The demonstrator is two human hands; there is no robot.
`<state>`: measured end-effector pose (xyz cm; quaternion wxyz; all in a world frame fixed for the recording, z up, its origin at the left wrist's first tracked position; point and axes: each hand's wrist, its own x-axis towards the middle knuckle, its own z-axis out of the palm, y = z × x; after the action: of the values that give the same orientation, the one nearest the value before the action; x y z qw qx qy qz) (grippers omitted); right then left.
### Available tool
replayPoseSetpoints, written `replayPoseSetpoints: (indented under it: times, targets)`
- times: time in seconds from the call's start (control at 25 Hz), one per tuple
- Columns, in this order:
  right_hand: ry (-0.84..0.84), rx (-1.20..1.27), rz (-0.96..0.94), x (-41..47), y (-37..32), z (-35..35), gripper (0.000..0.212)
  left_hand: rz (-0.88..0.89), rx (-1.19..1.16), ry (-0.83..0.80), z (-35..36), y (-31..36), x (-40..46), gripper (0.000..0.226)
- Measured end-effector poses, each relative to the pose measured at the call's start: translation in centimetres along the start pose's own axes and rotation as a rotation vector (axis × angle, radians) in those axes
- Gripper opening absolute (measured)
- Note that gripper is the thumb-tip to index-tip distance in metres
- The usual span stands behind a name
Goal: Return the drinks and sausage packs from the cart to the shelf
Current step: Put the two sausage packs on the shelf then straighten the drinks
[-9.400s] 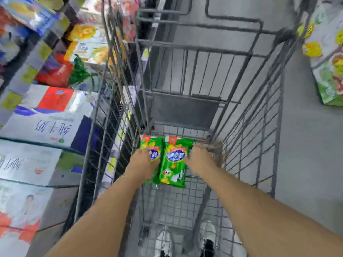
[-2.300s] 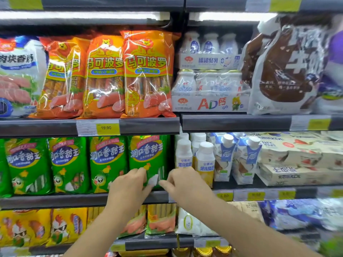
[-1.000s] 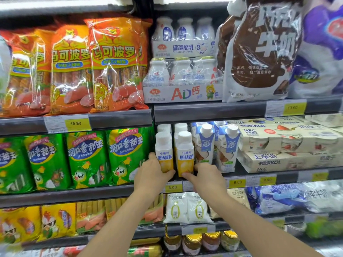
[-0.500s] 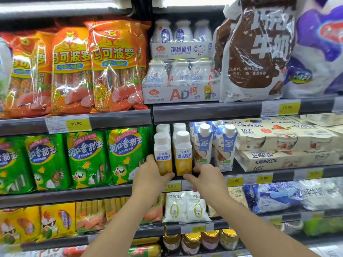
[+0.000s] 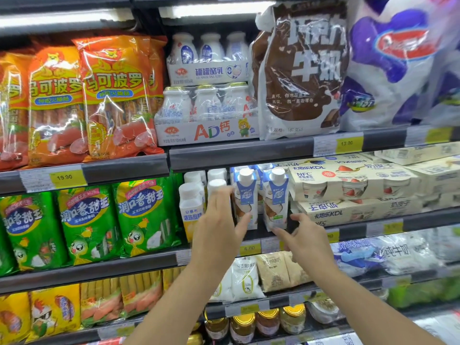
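Observation:
Green sausage packs (image 5: pixel 146 215) stand in a row on the middle shelf (image 5: pixel 99 267). To their right stand white-capped yellow-label drink bottles (image 5: pixel 190 207). My left hand (image 5: pixel 219 227) grips the front right bottle (image 5: pixel 216 186); only its cap shows above my fingers. Two blue-and-white drink cartons (image 5: pixel 275 195) stand next to the bottles. My right hand (image 5: pixel 305 241) holds nothing, its fingers loosely bent, with the fingertips at the base of the right carton. The cart is out of view.
Orange sausage packs (image 5: pixel 114 100) and bottle multipacks (image 5: pixel 206 105) fill the upper shelf, beside a brown milk bag (image 5: pixel 301 70). Cream yogurt boxes (image 5: pixel 348 185) sit right of the cartons. Bagged goods and jars (image 5: pixel 242 324) fill the lower shelves.
My left hand rose from the bottles' base and closed round the right bottle. My right hand moved right from the bottles to the blue cartons. The view shifted slightly right.

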<state>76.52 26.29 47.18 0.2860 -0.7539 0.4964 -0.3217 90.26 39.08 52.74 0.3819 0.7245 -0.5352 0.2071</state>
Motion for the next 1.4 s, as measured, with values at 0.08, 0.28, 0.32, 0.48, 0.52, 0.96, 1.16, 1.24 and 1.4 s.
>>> replayPoseSetpoints:
  times: [0.08, 0.28, 0.32, 0.48, 0.52, 0.96, 1.16, 1.24, 1.4]
  targets:
    - [-0.030, -0.060, 0.004, 0.6, 0.1, 0.2, 0.041, -0.072, 0.030, -0.039, 0.8, 1.2, 1.6, 0.068]
    - [-0.094, -0.118, -0.005, 1.8, 0.3, 0.2, 0.035, -0.239, 0.126, -0.120, 3.1, 2.4, 3.8, 0.087]
    - [-0.101, -0.119, -0.014, 1.9, 0.4, 0.2, 0.035, -0.257, 0.134, -0.133, 3.5, 2.3, 4.0, 0.088]
    - [-0.126, -0.105, -0.031, 2.4, 0.6, 0.2, 0.035, -0.362, 0.104, -0.195, 4.6, 2.7, 5.0, 0.089]
    - [-0.128, -0.113, -0.036, 2.5, 0.6, 0.2, 0.035, -0.384, 0.107, -0.209, 4.8, 2.8, 5.2, 0.087]
    - [-0.113, -0.156, -0.050, 3.4, 0.9, 0.7, 0.038, -0.430, 0.122, -0.213, 5.4, 3.3, 5.2, 0.076]
    - [-0.111, -0.183, -0.053, 3.6, 0.6, 0.6, 0.038, -0.417, 0.137, -0.206, 5.3, 3.3, 4.9, 0.079]
    - [-0.116, -0.188, -0.051, 3.6, 0.5, 0.6, 0.037, -0.414, 0.132, -0.198, 5.3, 3.3, 4.8, 0.079]
    - [-0.111, -0.196, -0.063, 3.6, 0.6, 0.6, 0.038, -0.427, 0.103, -0.204, 5.2, 3.3, 4.8, 0.080]
